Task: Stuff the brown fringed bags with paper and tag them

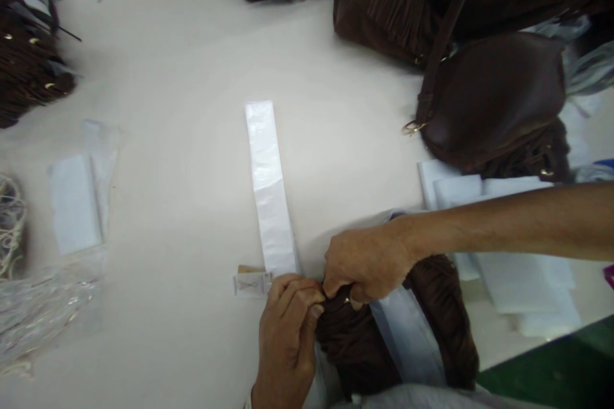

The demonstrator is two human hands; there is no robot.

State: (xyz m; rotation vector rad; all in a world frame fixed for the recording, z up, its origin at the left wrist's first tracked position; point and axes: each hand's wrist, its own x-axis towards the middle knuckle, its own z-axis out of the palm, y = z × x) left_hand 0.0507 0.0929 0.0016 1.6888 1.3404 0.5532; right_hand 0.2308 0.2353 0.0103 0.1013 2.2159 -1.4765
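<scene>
Two hands (288,332) (369,262), bag (357,345) (near table edge (496,358))

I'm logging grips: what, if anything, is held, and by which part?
The left hand apparently pinches the nearest fringed bag at its upper left edge. The right hand touches it there, beside a gold fitting; grip unclear.

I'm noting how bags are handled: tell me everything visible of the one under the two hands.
The bag is dark brown, perhaps suede, and looks soft, with fringe and a gold glint beside the right hand. A pale, glossy strip crosses it. It lies at the near side of the table, its bottom edge partly hidden by grey cloth. The left hand meets the right at its left end; just what they grip is unclear.
</scene>
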